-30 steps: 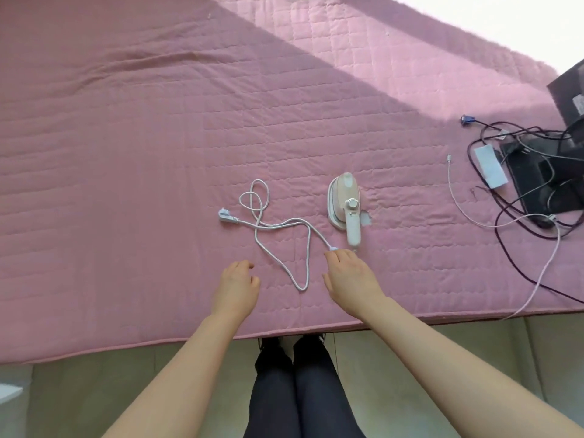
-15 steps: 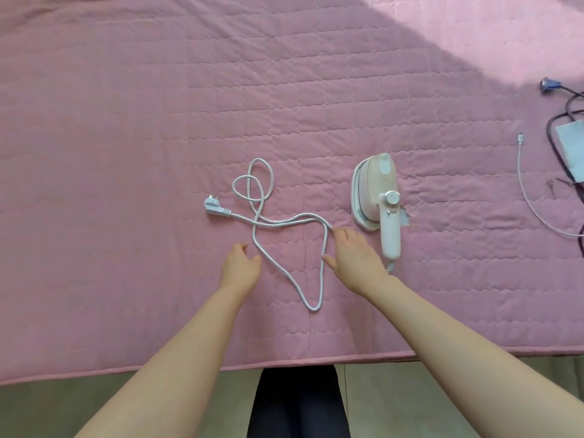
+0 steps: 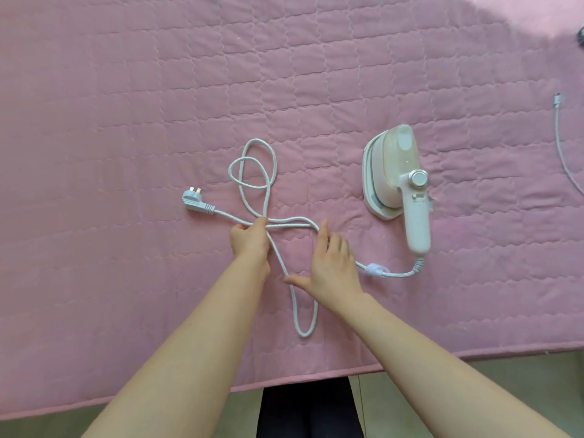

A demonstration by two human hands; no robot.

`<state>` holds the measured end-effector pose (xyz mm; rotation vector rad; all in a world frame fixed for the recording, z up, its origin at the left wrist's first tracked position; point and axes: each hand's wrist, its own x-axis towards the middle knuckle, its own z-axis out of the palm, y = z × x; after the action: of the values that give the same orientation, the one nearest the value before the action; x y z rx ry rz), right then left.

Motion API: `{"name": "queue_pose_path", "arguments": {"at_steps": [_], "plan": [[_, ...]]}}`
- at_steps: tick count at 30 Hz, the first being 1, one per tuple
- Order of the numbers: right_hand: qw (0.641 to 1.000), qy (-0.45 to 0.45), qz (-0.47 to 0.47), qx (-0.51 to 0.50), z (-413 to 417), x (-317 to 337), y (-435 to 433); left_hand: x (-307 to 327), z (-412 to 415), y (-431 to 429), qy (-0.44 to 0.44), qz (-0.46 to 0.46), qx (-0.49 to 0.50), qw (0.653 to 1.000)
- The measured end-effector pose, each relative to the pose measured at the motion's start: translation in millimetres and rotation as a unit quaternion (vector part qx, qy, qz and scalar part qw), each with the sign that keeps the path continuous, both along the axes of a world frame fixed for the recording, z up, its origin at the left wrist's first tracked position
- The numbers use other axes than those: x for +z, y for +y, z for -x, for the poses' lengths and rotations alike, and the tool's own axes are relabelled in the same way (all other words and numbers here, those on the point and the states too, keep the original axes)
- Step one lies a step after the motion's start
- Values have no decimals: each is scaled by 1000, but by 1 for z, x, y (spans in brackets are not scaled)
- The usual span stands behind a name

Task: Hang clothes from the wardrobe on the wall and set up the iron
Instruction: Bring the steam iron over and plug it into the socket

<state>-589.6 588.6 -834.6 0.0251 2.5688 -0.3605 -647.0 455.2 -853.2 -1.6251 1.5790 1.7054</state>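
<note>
- Iron plug [image 3: 196, 202] lies on the pink quilt [image 3: 94, 121], left of the middle, its pins pointing at the far edge.
- Its white cord [image 3: 252, 172] curls in two overlapping loops beside the plug; another long loop reaches toward the near edge.
- Left hand [image 3: 249, 238] has its fingers curled, pinching the cord where the strands cross.
- Right hand [image 3: 331, 263] lies flat with straight fingers over the cord, gripping nothing; the spread thumb touches one strand.
- A strap [image 3: 376, 269] wraps the cord just beyond that hand.
- The iron [image 3: 398, 181] rests on the quilt right of the middle, handle toward the near edge.
- A white charging cable [image 3: 565, 147] lies at the right edge.
</note>
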Motion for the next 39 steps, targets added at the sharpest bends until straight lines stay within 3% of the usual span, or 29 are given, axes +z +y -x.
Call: {"name": "queue_pose_path", "arguments": {"at_steps": [10,14,19,23,32,35,39], "plan": [[999,6,-17,-35,-6,-11,-15,10,1,18,21,-42,25,999],[997,57,-16,-40,-12,-17,-18,12,-2,21,25,-51,31,998],[992,97,80,-26,-24,-9,-10,14,-7,18,49,-85,83,992],[983,81,161,-23,-27,8,-1,30,-11,13,102,-176,135,970],[976,93,195,-25,-26,35,31,78,-12,29,140,-312,51,938],[975,85,203,-29,-21,45,43,86,-7,40,165,-296,69,938],[978,43,201,-19,-8,66,71,87,3,57,201,-192,54,959]]}}
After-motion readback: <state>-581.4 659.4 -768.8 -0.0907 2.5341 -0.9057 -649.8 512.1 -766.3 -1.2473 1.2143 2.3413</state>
